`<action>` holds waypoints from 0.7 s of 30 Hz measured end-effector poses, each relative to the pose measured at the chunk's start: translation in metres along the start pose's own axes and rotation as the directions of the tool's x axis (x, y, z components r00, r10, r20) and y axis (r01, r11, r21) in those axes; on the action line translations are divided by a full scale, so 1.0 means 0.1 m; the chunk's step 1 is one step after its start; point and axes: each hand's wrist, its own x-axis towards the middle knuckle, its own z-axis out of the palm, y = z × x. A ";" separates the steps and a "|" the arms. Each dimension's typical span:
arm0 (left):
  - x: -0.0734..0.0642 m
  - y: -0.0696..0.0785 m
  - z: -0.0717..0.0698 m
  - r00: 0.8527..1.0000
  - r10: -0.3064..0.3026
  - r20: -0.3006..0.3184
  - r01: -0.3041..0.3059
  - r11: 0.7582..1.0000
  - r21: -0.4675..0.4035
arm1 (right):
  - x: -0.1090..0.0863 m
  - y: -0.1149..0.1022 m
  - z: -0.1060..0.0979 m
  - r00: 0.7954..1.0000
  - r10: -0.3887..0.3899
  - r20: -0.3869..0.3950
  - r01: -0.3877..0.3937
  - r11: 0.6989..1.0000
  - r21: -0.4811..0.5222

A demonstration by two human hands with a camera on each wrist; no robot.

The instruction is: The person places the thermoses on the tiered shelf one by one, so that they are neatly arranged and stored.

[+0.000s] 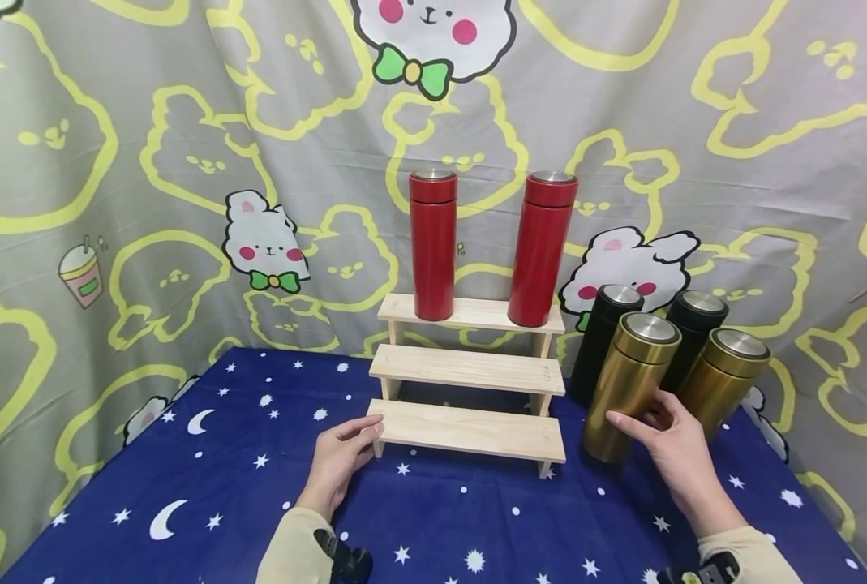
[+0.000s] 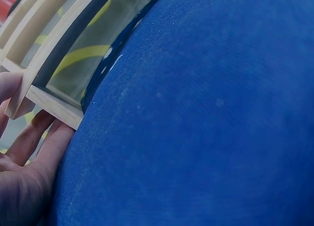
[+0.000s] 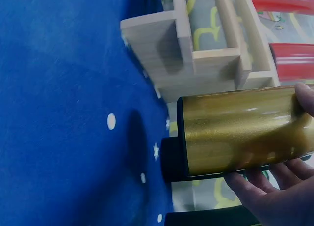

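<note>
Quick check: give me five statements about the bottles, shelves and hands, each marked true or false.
1. Two red bottles stand on the top shelf. True.
2. The right hand grips a red bottle. False: it grips a gold bottle.
3. The left hand touches the bottom shelf. True.
4. In the head view, both black bottles are left of the red ones. False: they are right.
5. Another gold bottle is in view. True.

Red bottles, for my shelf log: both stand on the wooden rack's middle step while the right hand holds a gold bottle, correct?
The step is wrong: the head view shows both red bottles on the top step of the wooden rack. The right hand holds a gold bottle.
</note>
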 end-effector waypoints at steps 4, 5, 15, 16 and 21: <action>0.00 0.00 0.00 1.000 0.005 0.007 -0.005 1.000 -0.007 | -0.02 -0.07 -0.02 1.000 0.008 0.008 -0.008 1.000 -0.007; 0.00 0.00 -0.01 1.000 0.005 0.007 -0.005 1.000 -0.010 | -0.02 -0.08 -0.02 1.000 0.009 0.015 -0.009 1.000 -0.014; -0.04 0.02 -0.01 1.000 0.016 0.014 -0.015 1.000 -0.010 | -0.03 -0.19 -0.08 1.000 -0.010 0.020 0.010 1.000 0.002; -0.04 0.02 -0.01 1.000 0.013 0.011 -0.013 1.000 -0.010 | -0.03 -0.21 -0.08 1.000 -0.013 0.018 0.013 1.000 0.008; -0.03 0.02 0.00 1.000 0.010 0.002 -0.010 1.000 -0.005 | -0.05 -0.30 -0.10 1.000 -0.023 0.020 0.022 0.998 0.059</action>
